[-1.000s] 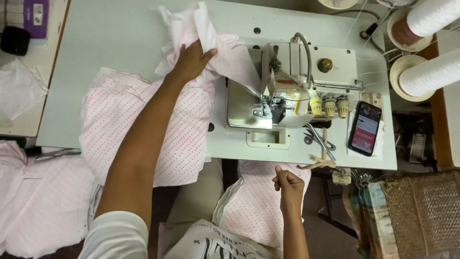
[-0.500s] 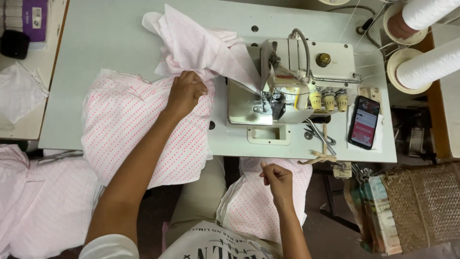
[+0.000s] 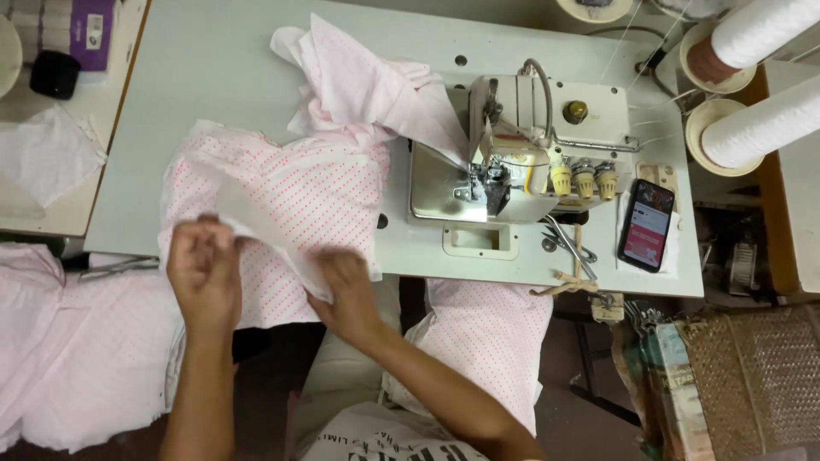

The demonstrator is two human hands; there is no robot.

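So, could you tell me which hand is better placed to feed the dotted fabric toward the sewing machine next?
Probably the right hand: it grips the pink dotted fabric on the side nearer the sewing machine. The left hand holds the far edge, away from the needle.

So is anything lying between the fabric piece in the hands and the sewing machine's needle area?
Yes: the bunched pink fabric is heaped against the machine's left side, draping toward the needle. Both hands, left and right, grip the dotted fabric piece at the table's near edge.

Pink-dotted white fabric point(image 3: 299, 192); pale grey table point(image 3: 213, 77).
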